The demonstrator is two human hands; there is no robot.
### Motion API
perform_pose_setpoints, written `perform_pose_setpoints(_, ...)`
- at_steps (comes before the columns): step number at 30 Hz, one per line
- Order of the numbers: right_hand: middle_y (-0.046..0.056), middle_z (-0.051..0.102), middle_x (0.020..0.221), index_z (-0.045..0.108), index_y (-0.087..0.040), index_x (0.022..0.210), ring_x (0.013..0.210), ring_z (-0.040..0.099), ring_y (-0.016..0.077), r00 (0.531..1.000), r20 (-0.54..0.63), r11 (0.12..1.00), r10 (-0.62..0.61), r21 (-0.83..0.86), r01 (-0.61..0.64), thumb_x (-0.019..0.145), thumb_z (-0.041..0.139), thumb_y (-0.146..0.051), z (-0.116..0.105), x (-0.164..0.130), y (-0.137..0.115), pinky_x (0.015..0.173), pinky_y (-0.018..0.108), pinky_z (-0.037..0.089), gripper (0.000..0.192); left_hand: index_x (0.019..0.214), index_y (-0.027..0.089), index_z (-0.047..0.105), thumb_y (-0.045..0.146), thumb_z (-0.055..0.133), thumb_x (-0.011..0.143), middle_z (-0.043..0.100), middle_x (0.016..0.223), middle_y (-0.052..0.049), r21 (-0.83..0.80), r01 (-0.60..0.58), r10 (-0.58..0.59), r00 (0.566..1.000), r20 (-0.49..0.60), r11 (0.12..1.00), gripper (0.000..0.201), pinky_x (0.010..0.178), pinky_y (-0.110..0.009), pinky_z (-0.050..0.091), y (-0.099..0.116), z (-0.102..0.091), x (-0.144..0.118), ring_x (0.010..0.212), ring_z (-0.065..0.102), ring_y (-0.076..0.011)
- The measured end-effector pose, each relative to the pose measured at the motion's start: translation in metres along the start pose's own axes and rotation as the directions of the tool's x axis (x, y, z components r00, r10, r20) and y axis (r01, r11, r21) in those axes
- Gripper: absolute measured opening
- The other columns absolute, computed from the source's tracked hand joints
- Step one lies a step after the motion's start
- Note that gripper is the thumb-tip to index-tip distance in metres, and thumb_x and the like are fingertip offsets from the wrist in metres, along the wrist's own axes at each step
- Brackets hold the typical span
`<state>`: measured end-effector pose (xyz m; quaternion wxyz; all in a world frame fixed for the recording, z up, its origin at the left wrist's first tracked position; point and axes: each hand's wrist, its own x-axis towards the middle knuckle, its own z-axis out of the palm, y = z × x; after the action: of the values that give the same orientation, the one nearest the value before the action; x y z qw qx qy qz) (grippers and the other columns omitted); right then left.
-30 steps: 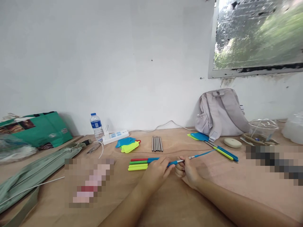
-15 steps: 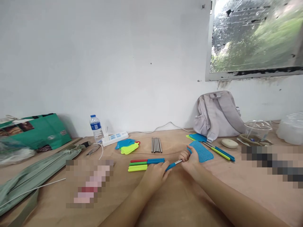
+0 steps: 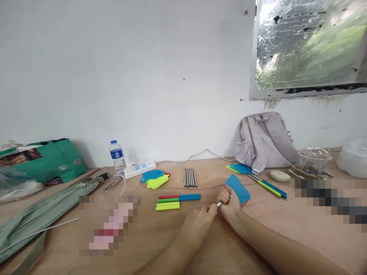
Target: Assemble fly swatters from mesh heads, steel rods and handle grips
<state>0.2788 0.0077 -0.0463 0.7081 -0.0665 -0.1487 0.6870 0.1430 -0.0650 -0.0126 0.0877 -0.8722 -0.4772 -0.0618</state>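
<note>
Both hands grip one fly swatter, whose blue mesh head (image 3: 238,189) sticks out beyond my right hand (image 3: 230,201). That hand is closed around the swatter just below its head. My left hand (image 3: 199,220) is wrapped over the handle end, and the handle is mostly hidden in it. Between the two hands shows a short piece of metal rod (image 3: 219,204). Left of the hands lie several coloured handle grips (image 3: 168,206) in red, green, yellow and blue. Behind them several bare metal rods (image 3: 190,178) lie side by side.
Loose swatter heads (image 3: 156,179) are piled near a white power strip (image 3: 140,169) and a water bottle (image 3: 117,156). To the right, whole fly swatters (image 3: 269,187) lie before a grey backpack (image 3: 265,141), near a cream oval case (image 3: 280,175) and a plastic cup (image 3: 314,158).
My left hand has moved right along the swatter, closer to my right hand, so less rod and handle show. The blue head has shifted slightly left and tilted more steeply.
</note>
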Motion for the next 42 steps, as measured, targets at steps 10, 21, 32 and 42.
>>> perform_pose_setpoints(10, -0.01, 0.007, 0.04, 0.007, -0.018, 0.048, 0.034, 0.003, 0.0047, 0.997, 0.077, 0.973, -0.021, -0.229, 0.038, 0.078, 0.045, -0.024, -0.006, -0.001, 0.002, 0.031, 0.016, 0.014, 0.049, 0.101, 0.021, 0.048, 0.024, 0.029, 0.088, 0.063, 0.084, -0.01, -0.037, 0.025, -0.025, 1.0, -0.007, 0.999, 0.023, 0.056, -0.029, 0.045, 0.005, 0.004, 0.001, 0.071, 0.062, -0.0239)
perform_pose_setpoints(21, -0.005, 0.044, 0.054, 0.043, -0.02, 0.059, 0.05, 0.045, 0.0076, 0.984, 0.14, 0.943, 0.106, -0.327, -0.055, 0.069, 0.057, -0.026, 0.032, -0.011, -0.01, 0.051, 0.021, 0.04, 0.019, 0.087, 0.02, 0.045, 0.034, 0.03, 0.087, 0.061, 0.08, -0.004, -0.672, 0.12, -0.274, 0.953, -0.128, 0.731, 0.02, 0.061, -0.025, 0.04, -0.008, 0.006, -0.001, 0.074, 0.057, -0.0172)
perform_pose_setpoints(32, -0.003, 0.054, 0.068, 0.05, -0.021, 0.078, 0.068, 0.053, 0.0122, 0.962, 0.248, 0.679, 0.119, -0.727, 0.104, 0.072, 0.057, -0.043, 0.02, -0.02, 0.008, 0.062, 0.025, 0.04, 0.024, 0.099, 0.021, 0.044, 0.041, 0.028, 0.087, 0.055, 0.099, -0.004, -0.891, -0.026, -0.175, 0.977, -0.118, 0.453, 0.028, 0.086, -0.031, 0.037, -0.018, 0.004, -0.004, 0.095, 0.049, -0.0159)
perform_pose_setpoints(42, 0.002, 0.059, 0.077, 0.057, -0.022, 0.088, 0.074, 0.053, 0.0165, 0.869, 0.466, 0.146, 0.165, -0.883, 0.446, 0.08, 0.048, -0.036, 0.025, -0.03, 0.001, 0.071, 0.029, 0.039, 0.018, 0.096, 0.015, 0.056, 0.045, 0.057, 0.07, 0.061, 0.087, -0.005, -0.99, -0.139, -0.49, 0.865, -0.106, -0.031, 0.04, 0.08, -0.031, 0.042, -0.046, 0.023, 0.019, 0.082, 0.057, -0.0165)
